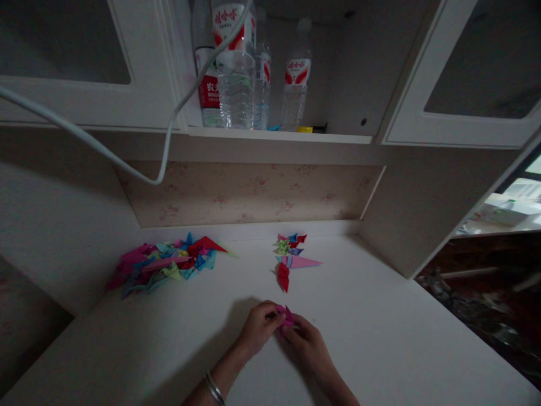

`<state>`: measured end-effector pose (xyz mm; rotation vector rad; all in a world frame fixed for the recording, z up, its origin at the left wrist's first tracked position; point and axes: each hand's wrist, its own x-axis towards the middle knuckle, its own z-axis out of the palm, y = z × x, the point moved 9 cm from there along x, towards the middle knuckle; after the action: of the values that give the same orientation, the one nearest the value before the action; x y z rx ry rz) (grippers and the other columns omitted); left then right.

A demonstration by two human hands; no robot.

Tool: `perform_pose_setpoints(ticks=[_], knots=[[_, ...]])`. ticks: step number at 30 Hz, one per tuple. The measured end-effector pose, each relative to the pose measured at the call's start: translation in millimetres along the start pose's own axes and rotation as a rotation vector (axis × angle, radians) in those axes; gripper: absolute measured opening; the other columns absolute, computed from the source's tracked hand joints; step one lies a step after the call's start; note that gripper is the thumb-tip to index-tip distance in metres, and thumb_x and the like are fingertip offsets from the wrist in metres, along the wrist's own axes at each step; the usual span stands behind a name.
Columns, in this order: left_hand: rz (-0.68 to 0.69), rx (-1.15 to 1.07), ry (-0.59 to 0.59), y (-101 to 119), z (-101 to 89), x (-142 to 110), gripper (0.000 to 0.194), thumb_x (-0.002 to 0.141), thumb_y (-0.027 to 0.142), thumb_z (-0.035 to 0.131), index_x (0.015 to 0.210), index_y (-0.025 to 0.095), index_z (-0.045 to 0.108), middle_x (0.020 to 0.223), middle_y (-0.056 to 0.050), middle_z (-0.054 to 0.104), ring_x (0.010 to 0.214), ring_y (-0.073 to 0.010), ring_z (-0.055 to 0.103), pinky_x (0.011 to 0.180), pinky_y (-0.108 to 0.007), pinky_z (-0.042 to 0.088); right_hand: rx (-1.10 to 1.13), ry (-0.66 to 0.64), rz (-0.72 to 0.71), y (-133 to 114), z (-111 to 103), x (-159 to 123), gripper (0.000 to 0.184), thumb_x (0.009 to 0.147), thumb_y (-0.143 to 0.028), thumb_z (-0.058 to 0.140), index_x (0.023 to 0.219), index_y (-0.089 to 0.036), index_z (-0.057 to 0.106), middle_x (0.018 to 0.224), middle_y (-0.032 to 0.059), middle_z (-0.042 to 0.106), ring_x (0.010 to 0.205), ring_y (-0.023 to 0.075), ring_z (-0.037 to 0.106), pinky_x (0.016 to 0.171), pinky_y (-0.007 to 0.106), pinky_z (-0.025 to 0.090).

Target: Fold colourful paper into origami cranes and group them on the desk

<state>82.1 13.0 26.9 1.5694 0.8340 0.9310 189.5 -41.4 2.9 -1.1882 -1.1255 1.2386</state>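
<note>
Both hands meet low in the middle of the white desk [380,338]. My left hand [260,327] and my right hand [306,341] pinch a small folded pink paper piece [285,317] between their fingertips, just above the desk. A silver bracelet [214,388] sits on my left wrist. Beyond the hands lies a small group of folded paper pieces [291,254], red, pink, green and blue. A bigger heap of coloured folded papers [164,262] lies to the far left.
Several water bottles [236,73] stand on a shelf above the desk, between two cabinet doors. A white cable [127,163] hangs across the upper left. A side panel [422,214] bounds the desk on the right; beyond it is dark clutter.
</note>
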Motion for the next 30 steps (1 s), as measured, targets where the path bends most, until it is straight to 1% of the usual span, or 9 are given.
perform_pose_setpoints(ticks=[3,7,12,14,16,18,20,24,30], knots=[[0.059,0.094,0.035,6.7,-2.3,1.4,0.016,0.081,0.025,0.062,0.075,0.016,0.073,0.084,-0.006,0.064,0.083,-0.018,0.06,0.074,-0.025,0.047,-0.022,0.012,-0.003,2.4,-1.9,1.0,0.038,0.079,-0.046,0.065,0.101,-0.016,0.07,0.095,0.0087,0.072,0.085,0.0234,0.064,0.077,0.032,0.048],[0.049,0.098,0.029,4.3,0.8,2.8,0.019,0.082,0.027,0.06,0.074,0.015,0.073,0.082,-0.005,0.06,0.077,-0.0166,0.059,0.067,-0.023,0.046,-0.037,0.027,-0.014,-0.5,-1.9,0.3,0.037,0.081,-0.047,0.062,0.098,-0.015,0.071,0.091,0.0076,0.072,0.083,0.0219,0.062,0.076,0.03,0.047],[0.03,0.111,0.012,-6.6,2.8,9.1,0.024,0.084,0.03,0.058,0.076,0.014,0.073,0.077,-0.004,0.06,0.073,-0.0153,0.058,0.064,-0.022,0.044,-0.007,0.024,-0.005,-3.3,-6.4,0.2,0.042,0.079,-0.045,0.066,0.11,-0.017,0.066,0.098,0.0077,0.071,0.09,0.0224,0.063,0.081,0.03,0.047],[0.018,0.116,0.004,-14.0,1.8,15.2,0.023,0.084,0.031,0.058,0.081,0.014,0.073,0.076,-0.004,0.064,0.072,-0.0156,0.06,0.065,-0.022,0.045,-0.012,0.08,0.04,3.8,-19.1,0.1,0.05,0.076,-0.048,0.067,0.115,-0.017,0.062,0.098,0.0079,0.071,0.086,0.0217,0.064,0.076,0.029,0.048],[0.009,0.15,0.003,-21.0,-0.7,23.2,0.024,0.084,0.032,0.058,0.086,0.014,0.073,0.078,-0.005,0.067,0.072,-0.0162,0.061,0.065,-0.023,0.045,-0.026,0.186,0.072,12.5,-37.6,-2.2,0.054,0.074,-0.052,0.068,0.114,-0.017,0.062,0.093,0.0075,0.07,0.08,0.0209,0.064,0.072,0.029,0.049],[0.033,0.267,0.01,-23.1,-4.1,32.3,0.024,0.085,0.031,0.056,0.087,0.015,0.074,0.078,-0.005,0.069,0.072,-0.0164,0.062,0.066,-0.023,0.045,-0.042,0.275,0.074,19.5,-52.6,-6.6,0.052,0.074,-0.054,0.067,0.11,-0.016,0.063,0.087,0.0062,0.069,0.075,0.0199,0.062,0.069,0.028,0.049],[0.069,0.396,0.019,-21.7,-6.9,41.3,0.024,0.086,0.029,0.054,0.085,0.016,0.074,0.078,-0.004,0.069,0.073,-0.0164,0.062,0.067,-0.023,0.045,-0.072,0.314,0.068,24.5,-58.6,-11.6,0.047,0.076,-0.055,0.064,0.105,-0.017,0.064,0.082,0.0049,0.067,0.071,0.0191,0.06,0.066,0.028,0.048],[0.082,0.48,0.028,-20.9,-9.9,57.2,0.023,0.085,0.026,0.053,0.085,0.017,0.075,0.079,-0.004,0.069,0.074,-0.0167,0.061,0.068,-0.023,0.044,-0.24,0.294,0.028,23.4,-49.6,-17.8,0.039,0.082,-0.053,0.056,0.093,-0.017,0.066,0.074,0.0035,0.065,0.065,0.0178,0.056,0.06,0.026,0.044],[0.072,0.538,0.024,-25.8,-8.7,70.8,0.022,0.084,0.024,0.054,0.083,0.018,0.074,0.08,-0.004,0.071,0.077,-0.017,0.061,0.073,-0.024,0.043,-0.419,0.222,-0.034,8.8,-34.1,-13.7,0.038,0.087,-0.05,0.051,0.083,-0.016,0.068,0.073,0.0047,0.066,0.068,0.0184,0.056,0.062,0.025,0.041]])
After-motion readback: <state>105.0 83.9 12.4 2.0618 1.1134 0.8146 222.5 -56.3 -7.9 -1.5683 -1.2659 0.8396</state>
